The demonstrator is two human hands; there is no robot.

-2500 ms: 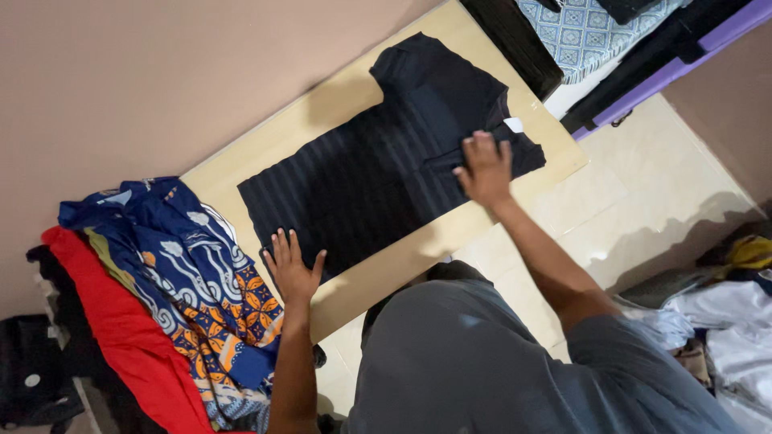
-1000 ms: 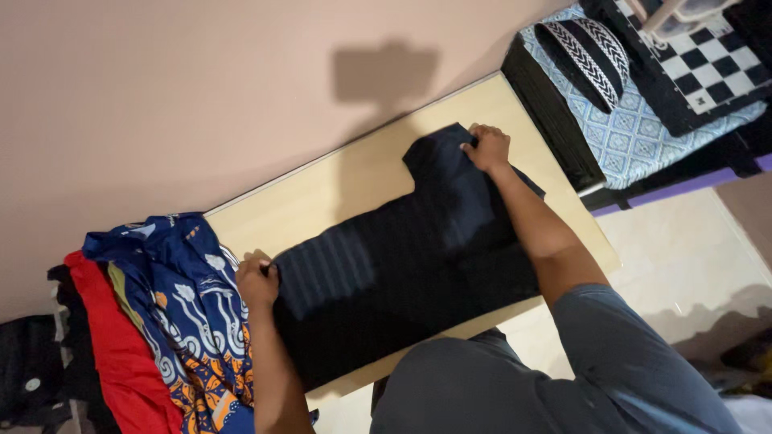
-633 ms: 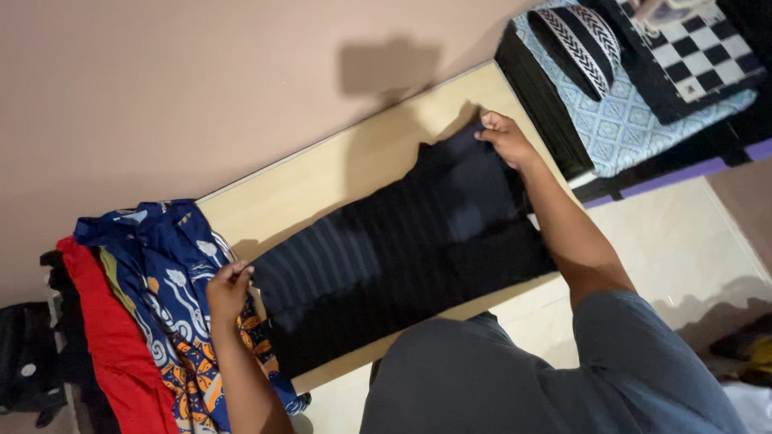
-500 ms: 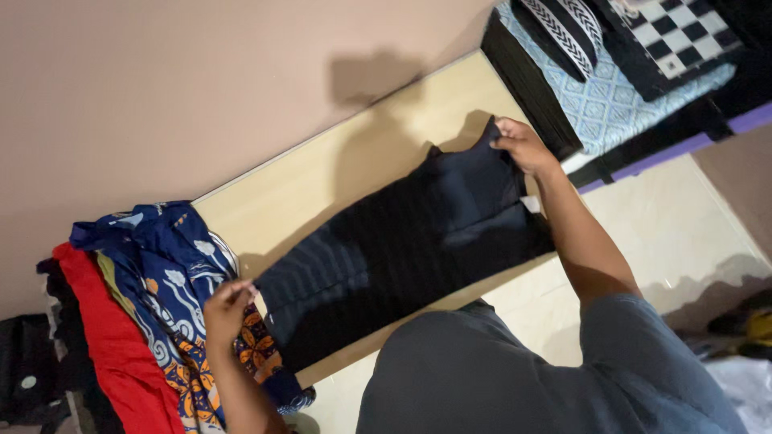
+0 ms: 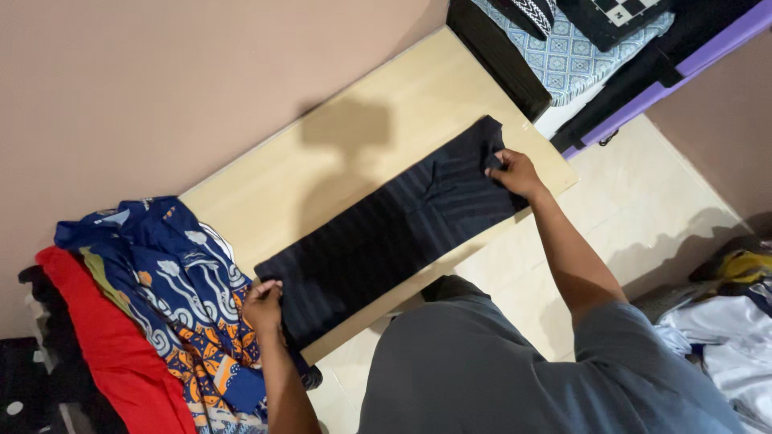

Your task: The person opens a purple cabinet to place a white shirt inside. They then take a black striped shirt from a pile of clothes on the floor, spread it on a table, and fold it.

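Dark striped fabric, a folded garment (image 5: 386,229), lies as a long band on the pale wooden surface (image 5: 322,161), its long axis running diagonally from lower left to upper right. Left hand (image 5: 263,304) is closed on the band's lower-left end, beside the blue patterned cloth (image 5: 185,281) and red cloth (image 5: 104,345). Right hand (image 5: 515,171) pinches the upper-right end, so each hand holds its nearer end.

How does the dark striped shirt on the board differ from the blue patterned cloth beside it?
The dark striped shirt lies flat in a long narrow strip on the board; the blue patterned cloth sits rumpled on a pile. The shirt is near black with faint stripes; the cloth is bright blue, white and orange. Both hands grip the shirt only.
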